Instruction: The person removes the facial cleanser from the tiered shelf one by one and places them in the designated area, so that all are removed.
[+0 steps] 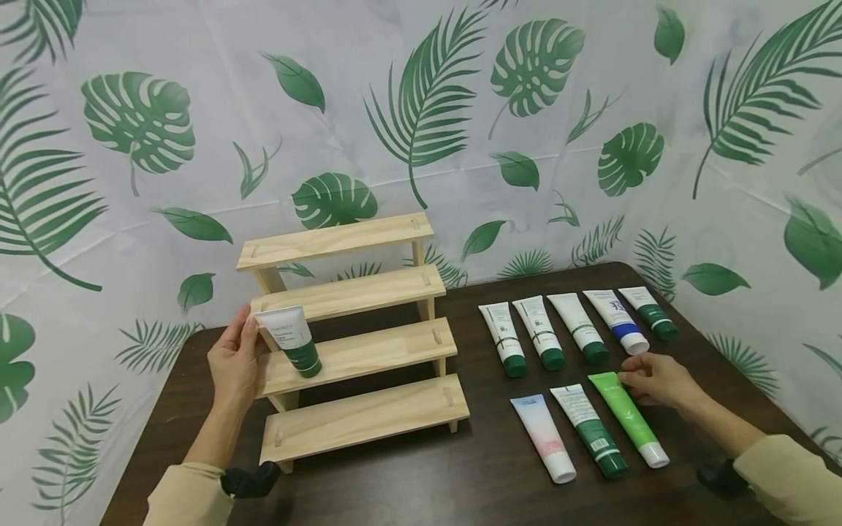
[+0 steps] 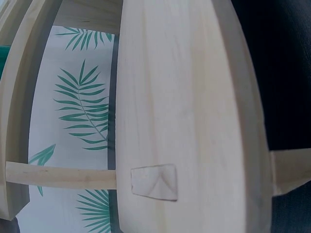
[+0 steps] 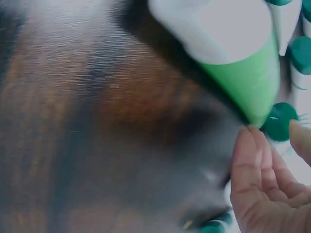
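Note:
At the left end of the stepped wooden rack (image 1: 368, 354), my left hand (image 1: 237, 358) pinches the upper left edge of a white and green tube (image 1: 289, 336). This tube leans a little, green cap down, at the second step from the bottom. My left hand is out of sight in the left wrist view, where bare wooden steps (image 2: 184, 97) fill the picture. On the right, the fingertips of my right hand (image 1: 661, 380) meet the flat end of a bright green tube (image 1: 628, 413) lying on the table. In the right wrist view, the thumb (image 3: 301, 141) stands apart from the fingers.
Beside the green tube lie a green and white tube (image 1: 592, 431) and a pink and blue tube (image 1: 544, 438). Behind them is a row of several tubes, among them one with a blue cap (image 1: 617, 321). A leaf-print cloth (image 1: 421, 109) hangs behind the dark table (image 1: 395, 482).

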`<state>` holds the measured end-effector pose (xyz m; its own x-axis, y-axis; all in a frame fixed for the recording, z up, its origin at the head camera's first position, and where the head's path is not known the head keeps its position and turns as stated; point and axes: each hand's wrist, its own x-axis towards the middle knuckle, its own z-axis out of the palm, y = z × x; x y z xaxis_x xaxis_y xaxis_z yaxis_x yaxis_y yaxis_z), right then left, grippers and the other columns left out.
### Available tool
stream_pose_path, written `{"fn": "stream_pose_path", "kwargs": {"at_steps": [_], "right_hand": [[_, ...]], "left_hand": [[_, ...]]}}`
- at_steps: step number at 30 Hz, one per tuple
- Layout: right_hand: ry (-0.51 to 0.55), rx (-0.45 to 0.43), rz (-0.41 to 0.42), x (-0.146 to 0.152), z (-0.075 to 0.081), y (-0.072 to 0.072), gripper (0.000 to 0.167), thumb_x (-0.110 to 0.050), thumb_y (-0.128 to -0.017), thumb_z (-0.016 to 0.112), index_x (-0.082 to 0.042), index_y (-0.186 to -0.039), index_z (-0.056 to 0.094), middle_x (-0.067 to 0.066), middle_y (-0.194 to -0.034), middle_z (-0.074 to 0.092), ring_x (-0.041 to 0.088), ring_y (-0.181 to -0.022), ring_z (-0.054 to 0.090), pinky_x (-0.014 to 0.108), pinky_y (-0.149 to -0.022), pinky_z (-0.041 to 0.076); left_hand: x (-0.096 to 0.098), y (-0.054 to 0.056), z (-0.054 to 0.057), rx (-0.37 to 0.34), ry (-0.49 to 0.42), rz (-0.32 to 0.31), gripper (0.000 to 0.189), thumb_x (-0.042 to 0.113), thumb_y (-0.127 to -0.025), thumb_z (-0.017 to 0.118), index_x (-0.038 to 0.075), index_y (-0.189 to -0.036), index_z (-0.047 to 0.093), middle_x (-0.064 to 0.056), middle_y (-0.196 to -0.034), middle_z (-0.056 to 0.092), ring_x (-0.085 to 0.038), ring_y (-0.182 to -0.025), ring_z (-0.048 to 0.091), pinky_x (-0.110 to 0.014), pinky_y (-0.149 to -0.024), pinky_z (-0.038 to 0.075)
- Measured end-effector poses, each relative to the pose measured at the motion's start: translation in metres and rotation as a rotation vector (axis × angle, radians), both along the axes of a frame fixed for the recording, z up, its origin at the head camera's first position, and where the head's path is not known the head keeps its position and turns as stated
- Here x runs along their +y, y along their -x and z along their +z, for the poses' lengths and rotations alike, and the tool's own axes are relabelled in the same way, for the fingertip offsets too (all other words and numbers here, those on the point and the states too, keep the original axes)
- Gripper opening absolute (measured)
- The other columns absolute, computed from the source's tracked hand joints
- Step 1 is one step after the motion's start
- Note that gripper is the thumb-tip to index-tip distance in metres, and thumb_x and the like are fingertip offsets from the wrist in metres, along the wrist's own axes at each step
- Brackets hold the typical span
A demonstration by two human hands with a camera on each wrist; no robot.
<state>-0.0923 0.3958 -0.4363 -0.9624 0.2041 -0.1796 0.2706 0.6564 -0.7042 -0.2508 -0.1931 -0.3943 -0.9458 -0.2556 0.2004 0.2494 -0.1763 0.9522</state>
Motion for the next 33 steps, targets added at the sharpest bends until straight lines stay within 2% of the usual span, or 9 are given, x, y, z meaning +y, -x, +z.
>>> {"fn": "stream_pose_path", "kwargs": {"at_steps": [6,9,12,15,22,29,33], "right_hand": [[-0.089,0.247,-0.011,-0.016,0.021,0.013,0.037,-0.018,-0.094,0.059,0.014,-0.112,0.053,0.023,-0.087,0.066,0.021,-0.069,0.066,0.029,-0.058,0.059],[-0.102,0.357,0.003,-0.030,0.034,0.020,0.033,-0.017,-0.094,0.059,0.011,-0.111,0.054,0.022,-0.085,0.066,0.012,-0.065,0.065,0.023,-0.055,0.058],[-0.080,0.429,0.023,-0.046,0.045,0.028,0.029,-0.014,-0.094,0.059,0.009,-0.111,0.056,0.019,-0.083,0.065,0.005,-0.064,0.063,0.020,-0.055,0.057],[-0.070,0.474,0.048,-0.065,0.051,0.036,0.026,-0.012,-0.093,0.059,0.007,-0.110,0.057,0.016,-0.082,0.064,0.005,-0.064,0.062,0.018,-0.056,0.056],[0.035,0.492,0.121,-0.108,0.066,0.050,0.025,-0.008,-0.092,0.061,0.006,-0.112,0.057,0.018,-0.085,0.064,0.005,-0.066,0.062,0.021,-0.059,0.058],[0.109,0.511,0.214,-0.148,0.076,0.068,0.023,-0.007,-0.091,0.062,0.004,-0.111,0.059,0.019,-0.085,0.063,0.019,-0.070,0.065,0.024,-0.061,0.059],[0.176,0.523,0.279,-0.174,0.080,0.078,0.023,-0.007,-0.091,0.062,0.002,-0.112,0.059,0.020,-0.086,0.063,0.020,-0.071,0.065,0.027,-0.063,0.059]], "left_hand": [[0.000,0.000,0.000,0.005,0.005,0.001,0.050,0.019,-0.095,0.054,-0.003,-0.139,0.041,-0.023,-0.141,0.039,0.009,-0.094,0.059,-0.011,-0.085,0.048],[0.000,-0.001,0.000,0.006,0.020,0.005,0.050,0.019,-0.095,0.054,-0.003,-0.139,0.042,-0.024,-0.141,0.039,0.010,-0.094,0.059,-0.011,-0.085,0.048],[0.000,-0.001,0.000,0.007,0.031,0.010,0.050,0.020,-0.095,0.054,-0.003,-0.139,0.042,-0.024,-0.141,0.039,0.011,-0.093,0.059,-0.011,-0.085,0.048],[0.000,-0.001,0.000,0.008,0.030,0.010,0.050,0.020,-0.095,0.054,-0.002,-0.139,0.042,-0.024,-0.141,0.039,0.011,-0.092,0.059,-0.010,-0.084,0.048],[0.001,-0.001,-0.001,0.013,0.023,0.000,0.050,0.019,-0.096,0.053,-0.003,-0.139,0.041,-0.024,-0.142,0.039,0.010,-0.092,0.059,-0.009,-0.083,0.049],[0.000,0.000,-0.001,0.007,0.028,0.008,0.050,0.020,-0.096,0.054,-0.002,-0.139,0.042,-0.023,-0.142,0.039,0.011,-0.094,0.058,-0.009,-0.083,0.048],[0.000,-0.001,-0.001,-0.003,0.035,0.011,0.049,0.019,-0.096,0.053,-0.002,-0.139,0.042,-0.022,-0.142,0.039,0.010,-0.096,0.058,-0.009,-0.084,0.048]]}}
